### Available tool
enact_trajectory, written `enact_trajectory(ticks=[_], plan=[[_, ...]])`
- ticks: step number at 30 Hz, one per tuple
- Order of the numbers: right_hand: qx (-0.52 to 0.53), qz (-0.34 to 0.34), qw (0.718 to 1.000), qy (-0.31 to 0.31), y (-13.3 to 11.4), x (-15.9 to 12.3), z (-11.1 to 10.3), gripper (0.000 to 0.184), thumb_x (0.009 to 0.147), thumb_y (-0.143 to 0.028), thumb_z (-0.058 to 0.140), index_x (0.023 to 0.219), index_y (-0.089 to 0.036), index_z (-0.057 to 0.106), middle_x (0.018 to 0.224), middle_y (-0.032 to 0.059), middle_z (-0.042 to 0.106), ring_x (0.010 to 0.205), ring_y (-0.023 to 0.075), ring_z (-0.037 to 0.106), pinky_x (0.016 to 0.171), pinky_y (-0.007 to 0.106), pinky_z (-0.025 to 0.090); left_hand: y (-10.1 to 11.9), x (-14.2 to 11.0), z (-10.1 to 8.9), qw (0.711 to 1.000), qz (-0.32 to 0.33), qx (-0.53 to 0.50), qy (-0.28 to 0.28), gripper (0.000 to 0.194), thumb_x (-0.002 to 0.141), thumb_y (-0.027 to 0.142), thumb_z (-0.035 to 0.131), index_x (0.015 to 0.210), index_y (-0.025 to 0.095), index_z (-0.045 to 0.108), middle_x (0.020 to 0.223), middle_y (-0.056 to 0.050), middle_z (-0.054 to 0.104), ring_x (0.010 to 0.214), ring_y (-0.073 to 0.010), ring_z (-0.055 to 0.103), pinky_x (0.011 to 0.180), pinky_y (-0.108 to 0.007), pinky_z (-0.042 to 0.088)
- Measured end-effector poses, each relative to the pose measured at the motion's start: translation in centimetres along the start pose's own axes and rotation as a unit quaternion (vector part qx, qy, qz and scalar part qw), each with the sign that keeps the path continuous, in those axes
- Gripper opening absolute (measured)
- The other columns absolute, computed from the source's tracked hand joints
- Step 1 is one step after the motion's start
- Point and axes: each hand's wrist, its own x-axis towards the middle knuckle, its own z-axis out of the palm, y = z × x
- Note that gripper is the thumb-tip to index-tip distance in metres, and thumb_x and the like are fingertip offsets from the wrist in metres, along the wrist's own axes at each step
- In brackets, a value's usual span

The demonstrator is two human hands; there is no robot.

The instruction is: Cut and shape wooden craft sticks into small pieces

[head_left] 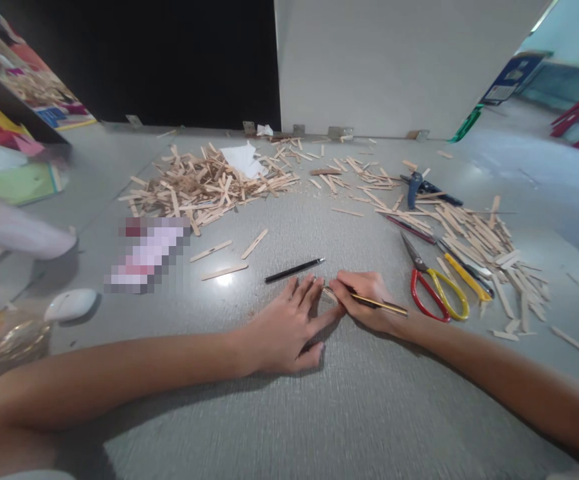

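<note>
My right hand (364, 298) is closed round a dark pencil with yellow stripes (382, 305), its tip end down at the table and hidden by the fingers. Beside it, my left hand (289, 325) lies flat with fingers apart. A small piece of wooden stick (329, 293) shows between the two hands, at the left fingertips; most of it is covered. Just beyond the left hand rests a black pen (294, 270). A few loose craft sticks (224, 272) lie farther to the left.
A large heap of craft sticks (209, 183) spreads at the back left. On the right are scissors (436, 283), a yellow cutter (469, 279), blue-handled pliers (414, 189) and cut stick pieces (474, 230). A white mouse (70, 305) sits at left. Upright panels (409, 67) close off the back.
</note>
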Motion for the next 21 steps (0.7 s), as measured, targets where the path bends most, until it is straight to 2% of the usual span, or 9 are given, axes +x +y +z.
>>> enact_trajectory(ticks=[5, 9, 13, 21], plan=[[-0.013, -0.015, 1.000, 0.001, -0.05, -0.02, 0.00, 0.046, 0.117, -0.041, 0.038, 0.073, -0.025, 0.039, 0.060, -0.0069, 0.041, 0.051, 0.0105, 0.038, 0.052, 0.027, 0.029, 0.04, 0.00, -0.01, 1.000, 0.002, 0.014, 0.000, 0.080, 0.106, 0.051, 0.051, 0.172, 0.012, 0.029, 0.163, -0.036, 0.048, 0.153, -0.0552, 0.045, 0.120, -0.068, 0.035], [-0.024, -0.037, 0.999, -0.004, -0.11, 0.13, -0.11, 0.048, 0.118, -0.041, 0.036, 0.073, -0.025, 0.040, 0.061, -0.0057, 0.044, 0.052, 0.0112, 0.041, 0.054, 0.027, 0.031, -0.01, -0.08, 0.21, 1.000, -0.004, -0.010, 0.010, 0.078, 0.106, 0.050, 0.050, 0.173, 0.016, 0.029, 0.168, -0.032, 0.045, 0.155, -0.0537, 0.043, 0.122, -0.069, 0.033], [-0.035, -0.065, 0.997, -0.004, 0.06, 0.15, -0.24, 0.049, 0.120, -0.041, 0.032, 0.073, -0.025, 0.039, 0.062, -0.0058, 0.044, 0.052, 0.0115, 0.038, 0.055, 0.027, 0.032, -0.02, -0.01, 0.23, 1.000, -0.003, -0.007, 0.005, 0.078, 0.106, 0.051, 0.051, 0.172, 0.015, 0.030, 0.165, -0.033, 0.048, 0.152, -0.0548, 0.046, 0.119, -0.070, 0.036], [-0.055, -0.124, 0.990, -0.029, 0.48, -0.14, -0.48, 0.049, 0.120, -0.036, 0.030, 0.076, -0.024, 0.048, 0.066, -0.0034, 0.049, 0.055, 0.0131, 0.043, 0.055, 0.027, 0.032, 0.01, 0.20, 0.14, 1.000, -0.001, 0.008, -0.005, 0.077, 0.107, 0.050, 0.050, 0.173, 0.016, 0.028, 0.165, -0.033, 0.047, 0.151, -0.0549, 0.048, 0.118, -0.070, 0.037]])
